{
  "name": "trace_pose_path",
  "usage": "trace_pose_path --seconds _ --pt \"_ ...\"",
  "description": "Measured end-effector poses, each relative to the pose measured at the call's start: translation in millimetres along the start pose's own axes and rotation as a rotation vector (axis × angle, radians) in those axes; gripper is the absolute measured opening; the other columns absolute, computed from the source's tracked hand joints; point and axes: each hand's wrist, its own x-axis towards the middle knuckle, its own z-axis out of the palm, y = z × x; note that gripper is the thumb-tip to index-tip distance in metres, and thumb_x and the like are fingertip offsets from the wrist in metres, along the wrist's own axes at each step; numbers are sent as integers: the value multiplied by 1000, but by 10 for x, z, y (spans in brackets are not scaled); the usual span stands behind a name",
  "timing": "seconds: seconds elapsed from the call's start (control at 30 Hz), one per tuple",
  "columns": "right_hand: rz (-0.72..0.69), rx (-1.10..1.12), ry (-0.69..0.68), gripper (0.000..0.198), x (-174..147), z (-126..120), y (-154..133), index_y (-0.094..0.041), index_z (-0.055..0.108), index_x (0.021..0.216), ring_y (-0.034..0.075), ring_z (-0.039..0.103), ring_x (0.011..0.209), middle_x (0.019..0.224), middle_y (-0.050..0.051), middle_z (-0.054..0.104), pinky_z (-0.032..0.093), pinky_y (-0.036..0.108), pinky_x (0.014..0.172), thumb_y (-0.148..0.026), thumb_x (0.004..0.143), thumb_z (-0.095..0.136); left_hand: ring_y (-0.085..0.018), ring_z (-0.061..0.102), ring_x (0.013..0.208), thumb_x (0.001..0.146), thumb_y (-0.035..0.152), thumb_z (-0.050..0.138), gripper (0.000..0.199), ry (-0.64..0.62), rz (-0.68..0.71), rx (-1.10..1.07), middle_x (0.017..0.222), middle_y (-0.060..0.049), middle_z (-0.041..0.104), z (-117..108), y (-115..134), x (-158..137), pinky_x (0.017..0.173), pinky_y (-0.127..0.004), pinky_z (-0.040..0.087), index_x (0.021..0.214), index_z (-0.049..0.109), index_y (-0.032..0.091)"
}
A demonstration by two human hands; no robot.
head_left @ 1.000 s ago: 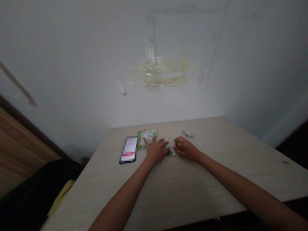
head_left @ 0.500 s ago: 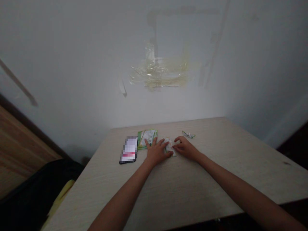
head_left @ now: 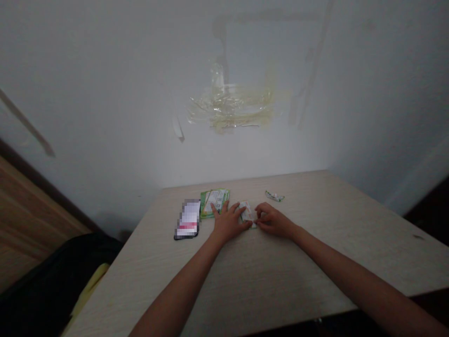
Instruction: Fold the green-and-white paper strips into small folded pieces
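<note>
My left hand (head_left: 228,224) lies flat with its fingers spread on the table. Its fingertips rest over a stack of green and white printed packets (head_left: 214,197), and its forefinger and thumb press down a small flat white packet with green edges (head_left: 247,213). At that packet's right edge my right hand (head_left: 273,221) has thumb and forefinger pinched together; their tips touch the lower right edge. The fingers partly hide the packet's corner.
A phone (head_left: 188,220) with a blurred screen lies left of the stack. A crumpled green and white strip (head_left: 275,196) lies behind my right hand. The pale wooden table (head_left: 315,210) meets a wall with peeling tape (head_left: 231,110). Dark and yellow cloth (head_left: 89,285) sits at the left.
My right hand has shifted slightly right and toward me along the small packet's edge. My left hand, the stack and the phone stay in place.
</note>
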Motion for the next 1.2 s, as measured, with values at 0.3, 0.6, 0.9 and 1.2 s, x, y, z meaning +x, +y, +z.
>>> trace_pose_path --seconds 0.3,0.6,0.9,1.2 --pt "2 61 2 14 -36 0 11 -19 68 71 22 54 101 95 8 58 48 37 87 -18 84 64 -40 22 143 80 77 39 64 12 11 20 150 3 45 2 -2 -8 103 -78 -15 136 48 47" --pt "-21 134 -48 11 -52 -70 -54 -20 72 76 21 53 100 94 7 58 46 37 87 -19 84 65 -39 23 143 79 77 41 64 26 7 17 149 4 46 -1 6 -14 102 -79 -15 135 48 47" --pt "-32 187 -56 11 -51 -78 -56 -21 73 75 21 54 98 90 6 59 45 38 88 -25 84 68 -39 22 143 79 77 40 64 10 -6 25 150 4 44 -9 14 -13 104 -78 -13 135 48 48" --pt "48 105 24 13 -51 -44 36 -22 74 84 21 55 98 96 7 61 46 38 89 -26 88 62 -40 20 144 80 77 39 65 -12 -7 35 151 3 42 -14 19 -18 103 -80 -11 138 45 47"
